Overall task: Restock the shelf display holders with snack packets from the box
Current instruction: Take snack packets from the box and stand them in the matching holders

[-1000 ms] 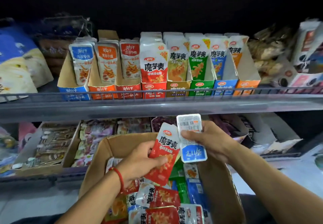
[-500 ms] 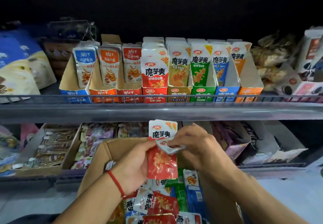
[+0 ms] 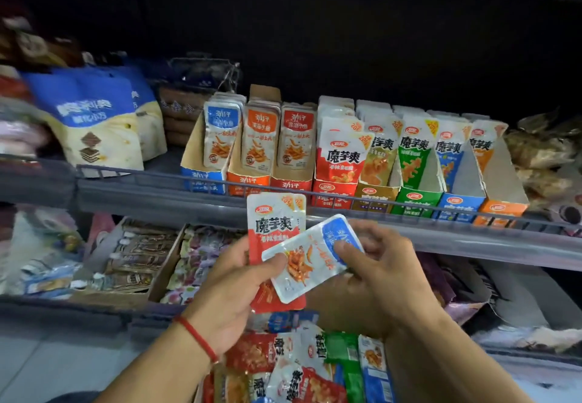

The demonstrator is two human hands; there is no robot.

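Two shelves cross the frame, dim and crowded. At the upper left, a blue and cream bag [image 3: 94, 122] leans on the upper shelf [image 3: 132, 195]. Lower left, on the shelf beneath, a brown cardboard tray [image 3: 163, 264] holds dark sachets. At centre top, a row of display holders [image 3: 346, 191] stands behind the wire rail, running blue, orange, red, red, tan, green, blue and orange, each with upright snack packets.

Below centre, the left hand [image 3: 230, 292], a red string at its wrist, grips a red packet [image 3: 275, 229] held upright, thumb pressed across its front. Overlapping it lies a blue packet [image 3: 315, 254], tilted, its blue end toward the right. The right hand [image 3: 384, 273] pinches that blue end between thumb and curled fingers [image 3: 343, 248].

At the bottom centre, loose packets [image 3: 302, 368] in red, green and blue lie heaped beneath both wrists. At the far right of the upper shelf sit brownish clear bags [image 3: 541, 147].
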